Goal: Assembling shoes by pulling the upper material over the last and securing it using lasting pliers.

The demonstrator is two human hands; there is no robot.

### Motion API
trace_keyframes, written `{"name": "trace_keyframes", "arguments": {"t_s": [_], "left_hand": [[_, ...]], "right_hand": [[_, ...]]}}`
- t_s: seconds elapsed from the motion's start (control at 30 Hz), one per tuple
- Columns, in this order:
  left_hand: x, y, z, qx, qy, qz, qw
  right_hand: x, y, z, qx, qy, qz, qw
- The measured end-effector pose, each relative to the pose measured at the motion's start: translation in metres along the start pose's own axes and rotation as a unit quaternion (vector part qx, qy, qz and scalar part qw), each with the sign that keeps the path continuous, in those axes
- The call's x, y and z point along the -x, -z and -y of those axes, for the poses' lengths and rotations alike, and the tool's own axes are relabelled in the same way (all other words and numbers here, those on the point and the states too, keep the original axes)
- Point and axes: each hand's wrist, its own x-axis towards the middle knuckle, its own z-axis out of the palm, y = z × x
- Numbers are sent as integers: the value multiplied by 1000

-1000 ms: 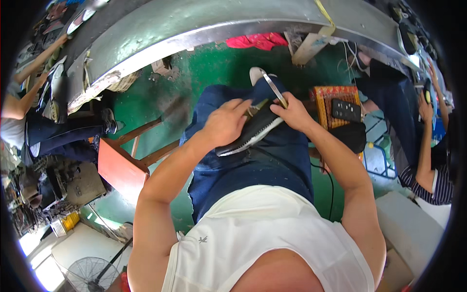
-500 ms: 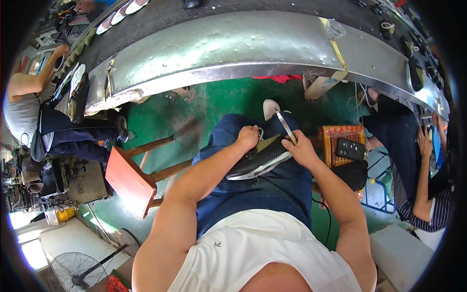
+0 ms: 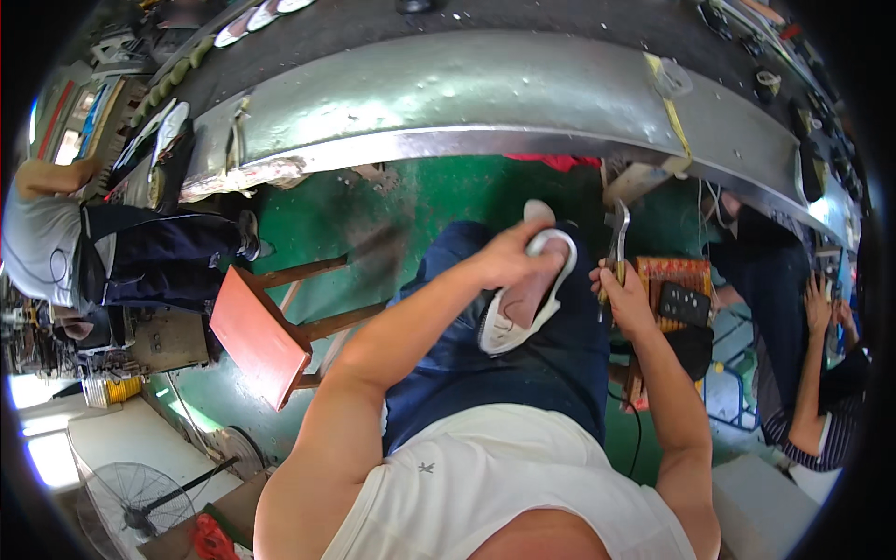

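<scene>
My left hand (image 3: 505, 259) grips the toe end of a shoe (image 3: 523, 303) with a white sole rim and pale insole, held over my lap with its open side up. My right hand (image 3: 623, 297) is shut on metal pliers (image 3: 617, 234) that point up, just right of the shoe and apart from it. Both forearms reach forward over my dark blue trousers (image 3: 523, 373).
A curved metal conveyor edge (image 3: 448, 103) runs across the top. A red wooden stool (image 3: 257, 336) stands on the green floor to my left. A seated person (image 3: 65, 252) is at far left, another person (image 3: 821, 373) at right. An orange box with a black device (image 3: 677, 289) sits by my right hand.
The shoe has been turned over from sole-side toward me to opening up. My right hand with the pliers has pulled away from the shoe to the right.
</scene>
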Motion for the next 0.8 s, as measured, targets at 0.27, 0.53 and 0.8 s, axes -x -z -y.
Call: {"name": "trace_keyframes", "arguments": {"t_s": [0.27, 0.53, 0.8], "left_hand": [[64, 5, 25, 322, 13, -57, 945], [72, 1, 12, 197, 18, -38, 980], [67, -1, 22, 109, 1, -76, 991]], "right_hand": [[72, -31, 42, 84, -94, 232, 965], [60, -50, 48, 48, -91, 290, 952], [38, -39, 40, 286, 5, 258, 923]]}}
